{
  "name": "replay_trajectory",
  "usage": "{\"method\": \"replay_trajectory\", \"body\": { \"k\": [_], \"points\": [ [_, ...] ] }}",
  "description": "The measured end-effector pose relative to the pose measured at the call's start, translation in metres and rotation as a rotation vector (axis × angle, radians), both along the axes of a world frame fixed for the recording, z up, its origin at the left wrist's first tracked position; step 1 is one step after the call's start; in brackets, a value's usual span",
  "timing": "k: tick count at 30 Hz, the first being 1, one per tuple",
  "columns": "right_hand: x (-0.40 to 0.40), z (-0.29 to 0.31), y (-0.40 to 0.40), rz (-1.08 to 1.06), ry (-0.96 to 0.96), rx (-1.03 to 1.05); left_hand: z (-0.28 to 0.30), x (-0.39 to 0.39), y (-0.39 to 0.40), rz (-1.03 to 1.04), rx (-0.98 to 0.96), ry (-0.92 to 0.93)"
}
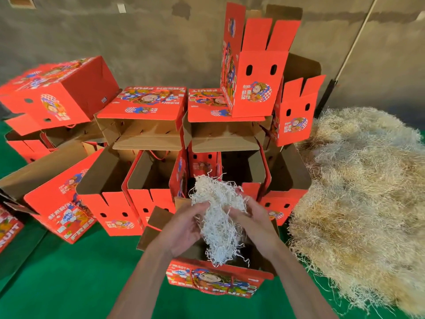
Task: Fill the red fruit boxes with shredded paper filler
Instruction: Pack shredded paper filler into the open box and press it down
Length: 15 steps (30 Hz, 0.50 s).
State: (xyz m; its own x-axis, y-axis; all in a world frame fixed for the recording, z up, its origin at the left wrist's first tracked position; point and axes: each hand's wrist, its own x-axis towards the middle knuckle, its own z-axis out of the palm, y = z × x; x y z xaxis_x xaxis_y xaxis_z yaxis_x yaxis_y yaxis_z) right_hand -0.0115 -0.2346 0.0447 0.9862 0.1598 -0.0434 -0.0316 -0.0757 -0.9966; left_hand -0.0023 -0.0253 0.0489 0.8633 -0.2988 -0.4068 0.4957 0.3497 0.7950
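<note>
Room: grey concrete wall (138,35) rose behind everything, rough and stained, with a pale pole (355,40) leaning against it at the right.
Surface: green cloth floor covering (76,279) spread under the boxes and the filler, wrinkle-free where it showed in the foreground.
Filler heap: big mound of shredded paper filler (365,196) lay on the green surface at the right, tan and straw-like, loose strands trailing off its near edge.
Box stack: red fruit boxes (149,104) were piled against the wall, some on their sides with brown insides facing out, one standing upright on top (255,72) with its flaps raised.
Front row: open boxes (108,203) stood in a line before the stack, tops open, brown interiors showing.
Nearest box: open red box (211,282) sat just in front of the person, printed "FRESH FRUIT" on its near face, with a red cord handle.
Clump: white wad of shredded paper (218,217) hung over the nearest box's opening, its lower strands dangling into it.
Left hand: left hand (184,229) gripped the clump's left side, fingers curled into the strands.
Right hand: right hand (255,219) gripped the clump's right side, fingers bent around it.
</note>
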Motion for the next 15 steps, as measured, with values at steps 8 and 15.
{"method": "replay_trajectory", "body": {
  "k": [8, 15],
  "points": [
    [0.005, -0.009, -0.058, -0.261, 0.106, -0.032, -0.009, 0.01, 0.027, 0.139, 0.379, -0.169],
    [-0.006, -0.019, -0.074, -0.372, 0.131, -0.041, -0.035, -0.002, 0.047, 0.051, 0.321, -0.005]
  ]
}}
